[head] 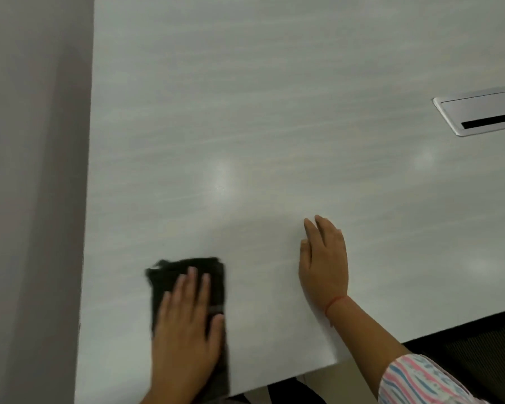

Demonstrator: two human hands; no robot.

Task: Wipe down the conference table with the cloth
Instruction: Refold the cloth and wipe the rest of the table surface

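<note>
- The cloth [193, 265] lies on the counter [245, 112] toward the near-left corner, and its near end reaches the near edge. A stroke pulled toward the person could drag it off that edge.
- The cloth is only pressed down, not gripped. A fast stroke may make it bunch or slip from under the palm, leaving patches unwiped.
- Most of the counter lies beyond the cloth. A reach toward the far edge would put weight on the bracing hand, which could slide on the smooth top.
- A metal hatch [478, 112] with a dark slot is set into the top far to the right, well apart from the cloth. A cloth corner could snag there if a stroke crosses it.
- The left hand [184, 322] has its fingers straight and slightly spread and its palm flat, pressing on the cloth and pinching nothing.
- The right hand [325, 266] lies flat with its fingers straight and close together. It rests on bare counter by the near edge, apart from the cloth, and holds nothing.
</note>
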